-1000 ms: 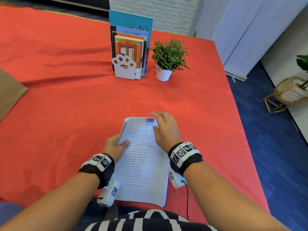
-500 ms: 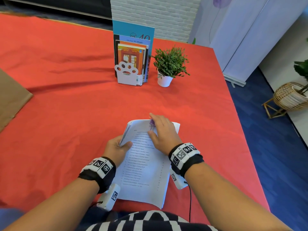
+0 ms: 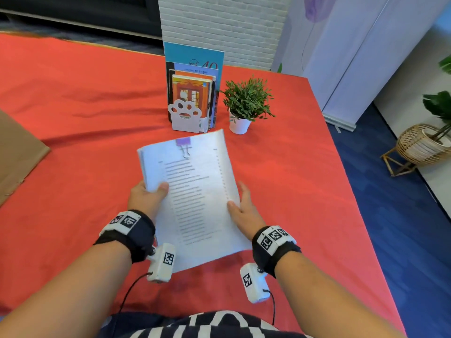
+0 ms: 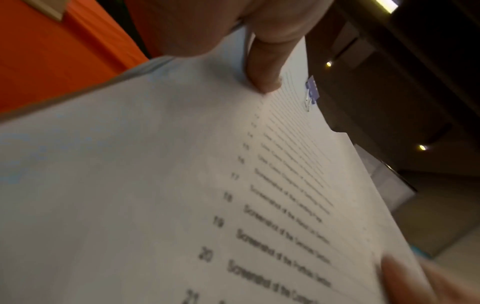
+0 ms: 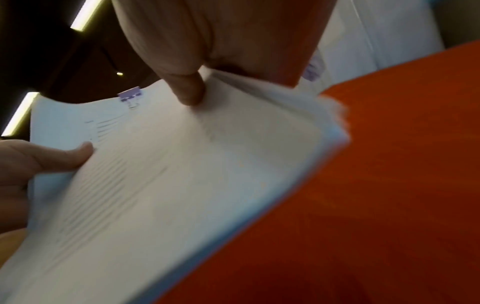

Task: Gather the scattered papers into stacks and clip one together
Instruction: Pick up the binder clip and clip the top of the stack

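Note:
A thick stack of printed white papers [image 3: 195, 196] is held up off the red table, tilted, its top edge away from me. A purple binder clip [image 3: 183, 145] [image 4: 311, 92] [image 5: 130, 96] is clamped on the middle of that top edge. My left hand [image 3: 148, 196] grips the stack's left edge, thumb [image 4: 265, 67] on the top sheet. My right hand [image 3: 240, 206] holds the right edge, thumb [image 5: 191, 90] pressed on the page, fingers underneath and hidden.
A paw-shaped white bookend with upright books [image 3: 192, 98] and a small potted plant [image 3: 246, 103] stand just beyond the stack. A brown cardboard sheet [image 3: 17, 154] lies at the left edge. The table's right edge [image 3: 341, 172] drops to blue floor with a wicker basket [image 3: 422, 145].
The stack lay flat while my right hand worked at the clip on its top edge. Now both hands have lifted it by its sides, and the right hand has left the clip.

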`<state>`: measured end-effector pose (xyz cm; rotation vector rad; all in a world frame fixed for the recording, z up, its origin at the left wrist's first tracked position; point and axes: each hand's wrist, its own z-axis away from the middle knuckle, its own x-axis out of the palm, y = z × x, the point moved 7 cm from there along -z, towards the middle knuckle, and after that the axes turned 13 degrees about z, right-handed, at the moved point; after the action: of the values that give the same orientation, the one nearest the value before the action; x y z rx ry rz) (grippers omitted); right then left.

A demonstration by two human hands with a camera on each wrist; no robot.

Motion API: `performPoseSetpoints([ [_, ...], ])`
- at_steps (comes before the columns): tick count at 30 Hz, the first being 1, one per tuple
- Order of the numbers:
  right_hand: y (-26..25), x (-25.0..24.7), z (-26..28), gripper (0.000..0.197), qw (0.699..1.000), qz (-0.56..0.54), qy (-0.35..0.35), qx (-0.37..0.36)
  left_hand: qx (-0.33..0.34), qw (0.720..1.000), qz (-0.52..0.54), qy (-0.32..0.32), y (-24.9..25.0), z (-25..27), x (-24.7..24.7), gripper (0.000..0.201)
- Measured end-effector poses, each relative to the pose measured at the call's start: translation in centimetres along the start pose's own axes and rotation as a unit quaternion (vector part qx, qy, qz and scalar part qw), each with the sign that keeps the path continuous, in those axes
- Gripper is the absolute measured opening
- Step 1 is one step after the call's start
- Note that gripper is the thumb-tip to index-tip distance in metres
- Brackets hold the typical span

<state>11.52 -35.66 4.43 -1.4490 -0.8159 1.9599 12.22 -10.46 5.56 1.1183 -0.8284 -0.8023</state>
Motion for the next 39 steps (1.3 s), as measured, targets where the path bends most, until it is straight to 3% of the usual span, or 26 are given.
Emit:
performPoseSetpoints([
  [2,1.3,0.8,0.7,0.037,0.999,0.017,-0.027,0.029,-0.005,1.0,0.012,0.02,-0.1,-1.1,-0.6,0.02],
  [5,2.6,0.6,0.8,0.031,0.998,-0.021,0.011,0.062,-0.027,0.998,0.049,0.006,-0.7,-1.2,-0.1,0.028],
  [8,2.8,-0.5,0.1,0.035,0.994,-0.05,0.059,0.083,-0.065,0.996,0.043,-0.049,-2.9,0.2,1.0,0.041],
  [11,3.3,-1.7,-0.8,0.022,0.986,-0.067,0.112,0.1,-0.076,0.987,-0.057,-0.133,-5.4,2.2,2.3,0.058],
  [12,3.5,-1.9,-1.0,0.019,0.984,-0.075,0.119,0.107,-0.075,0.983,-0.078,-0.147,-5.7,2.6,2.7,0.054],
  [15,3.8,-1.5,-0.6,0.006,0.965,-0.213,0.085,0.126,-0.021,0.983,-0.141,-0.116,-4.6,2.4,2.9,0.039],
  [18,3.4,0.3,0.4,0.015,0.943,-0.299,-0.001,0.145,0.016,0.978,-0.185,-0.092,-3.4,1.7,2.8,0.04],
  [20,3.9,0.1,0.3,0.021,0.938,-0.305,0.025,0.16,-0.008,0.979,-0.166,-0.118,-3.8,1.9,3.4,0.037],
  [22,5.2,-0.9,0.0,0.019,0.921,-0.322,0.089,0.199,-0.081,0.98,-0.085,-0.162,-5.0,2.2,4.3,0.03],
  [24,7.0,-2.3,-0.3,0.017,0.9,-0.342,0.144,0.228,-0.126,0.971,-0.097,-0.18,-6.4,1.8,4.3,0.04],
  [27,10.4,-4.5,-0.3,0.021,0.886,-0.32,0.205,0.264,-0.072,0.921,-0.356,-0.141,-8.1,0.0,1.3,0.057],
  [30,14.0,-6.3,0.0,0.022,0.88,-0.287,0.232,0.299,-0.112,0.848,-0.509,-0.096,-10.8,-0.8,-2.9,0.066],
  [34,16.9,-6.9,0.1,0.016,0.869,-0.287,0.234,0.329,-0.177,0.805,-0.555,-0.112,-13.4,-1.1,-6.4,0.072],
  [39,17.2,-7.6,-1.2,0.01,0.866,-0.285,0.232,0.34,-0.196,0.786,-0.572,-0.125,-13.9,-1.4,-7.0,0.075],
])
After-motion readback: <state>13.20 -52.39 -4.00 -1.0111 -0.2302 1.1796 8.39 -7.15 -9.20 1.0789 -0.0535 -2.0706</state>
